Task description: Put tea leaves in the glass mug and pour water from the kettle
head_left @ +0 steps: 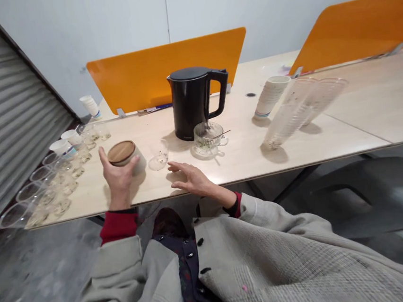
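Note:
My left hand point(120, 178) is wrapped round a pale canister point(138, 162) with a round wooden lid point(121, 151), at the table's front edge. The lid sits on the canister. My right hand point(191, 176) is open, fingers stretched to the left and holding nothing. Just beyond its fingertips is a clear plastic cup point(158, 161) with a few dark bits in it. A ribbed glass cup point(208, 138) holds green bits and a thin stirrer or spoon handle, in front of a black electric kettle point(190, 102).
Rows of clear plastic cups point(43, 194) with bits inside line the table's left end, near white paper cups point(62, 148). Stacked paper cups point(270, 98) and tall leaning stacks of clear cups point(288, 114) stand right. Orange dividers point(138, 81) rise behind; a dark chair point(369, 192) is at right.

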Demonstrator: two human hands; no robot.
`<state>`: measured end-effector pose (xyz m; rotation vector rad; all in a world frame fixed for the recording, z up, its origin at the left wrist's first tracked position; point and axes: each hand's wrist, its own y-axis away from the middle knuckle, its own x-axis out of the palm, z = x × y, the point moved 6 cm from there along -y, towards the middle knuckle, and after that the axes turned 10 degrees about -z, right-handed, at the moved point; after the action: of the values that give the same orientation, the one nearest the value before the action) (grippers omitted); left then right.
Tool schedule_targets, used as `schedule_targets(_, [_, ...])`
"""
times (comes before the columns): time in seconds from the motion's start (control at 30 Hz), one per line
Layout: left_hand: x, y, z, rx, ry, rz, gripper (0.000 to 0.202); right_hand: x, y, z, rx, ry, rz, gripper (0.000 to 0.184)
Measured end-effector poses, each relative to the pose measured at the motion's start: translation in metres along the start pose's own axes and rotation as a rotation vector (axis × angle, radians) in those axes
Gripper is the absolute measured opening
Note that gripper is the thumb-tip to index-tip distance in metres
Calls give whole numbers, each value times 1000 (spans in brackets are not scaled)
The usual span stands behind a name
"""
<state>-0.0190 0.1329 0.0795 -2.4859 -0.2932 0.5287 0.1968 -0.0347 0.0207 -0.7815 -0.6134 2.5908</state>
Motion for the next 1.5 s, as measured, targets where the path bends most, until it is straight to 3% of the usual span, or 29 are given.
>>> schedule_targets(0.13, [38, -55, 3, 9, 61, 102, 122, 1, 0, 3, -10, 23, 6, 73])
schedule_targets(0.23, [80, -74, 9, -32, 203, 213, 118, 1, 1, 4, -13, 43, 13, 70])
schedule_targets(0.43, [148, -69, 14, -86, 411, 379, 118, 1, 3, 6, -24, 78, 42, 68])
schedule_targets(0.6, [172, -63, 15, -82, 476, 479, 126, 1, 4, 6, -10, 80, 53, 66])
schedule_targets(0.7, [174, -60, 14, -87, 527, 535, 131, -2, 3, 2, 26, 18, 21, 64])
schedule_targets(0.87, [165, -57, 20, -227, 647, 633, 136, -9, -5, -18, 188, -140, -105, 71])
schedule_targets(0.97, [145, -61, 29, -320, 651, 547, 112, -9, -23, -31, 298, -154, -140, 78])
schedule_targets(1.1, [105, -55, 27, -321, 600, 399, 55, 0, -56, -37, 362, -136, -91, 80])
schedule_targets(1.2, [87, -34, 14, -333, 572, 504, 43, 9, -71, -37, 354, -106, -52, 76])
schedule_targets(1.37, [80, -1, 3, -367, 515, 736, 55, 20, -73, -36, 296, -99, -41, 76])
schedule_targets(1.5, [77, 8, 5, -308, 499, 760, 55, 24, -68, -38, 280, -94, -46, 79])
